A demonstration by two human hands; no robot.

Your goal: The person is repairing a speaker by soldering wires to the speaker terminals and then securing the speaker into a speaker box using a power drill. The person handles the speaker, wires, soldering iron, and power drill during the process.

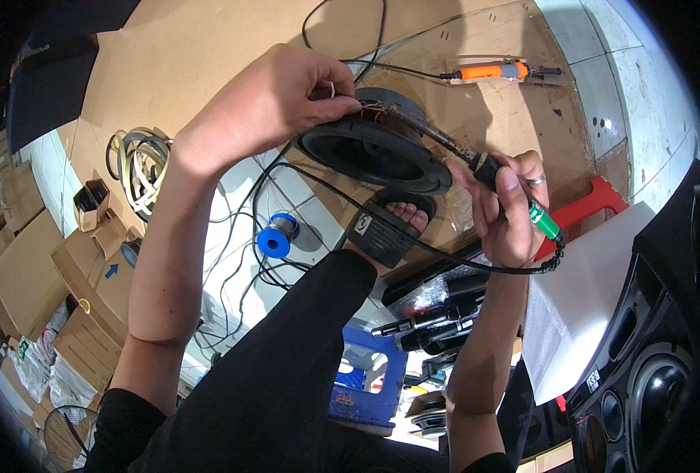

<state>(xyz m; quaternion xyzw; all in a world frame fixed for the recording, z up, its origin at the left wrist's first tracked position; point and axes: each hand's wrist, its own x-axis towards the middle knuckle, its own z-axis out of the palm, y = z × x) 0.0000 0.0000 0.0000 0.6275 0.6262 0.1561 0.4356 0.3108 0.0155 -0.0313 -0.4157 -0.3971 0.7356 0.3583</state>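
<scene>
A round black speaker driver (365,158) stands tilted on the cardboard. At its back rim my left hand (294,94) pinches thin wires (369,109) beside the terminal. My right hand (507,197) is closed around a soldering iron (545,221) with a green-and-black handle; its long barrel reaches up to those wires, where I cannot tell whether the tip touches. Below the speaker is my sandalled foot (397,221), and left of it a blue spool of thin metal wire (275,240).
An orange-handled iron (484,72) lies behind on cardboard. Black cables cross the tiles. Coiled bands (137,173) and cardboard boxes (18,244) are left. A red object (586,205), white sheet (571,315) and large black speaker (642,394) are right. A blue stool (365,402) sits below.
</scene>
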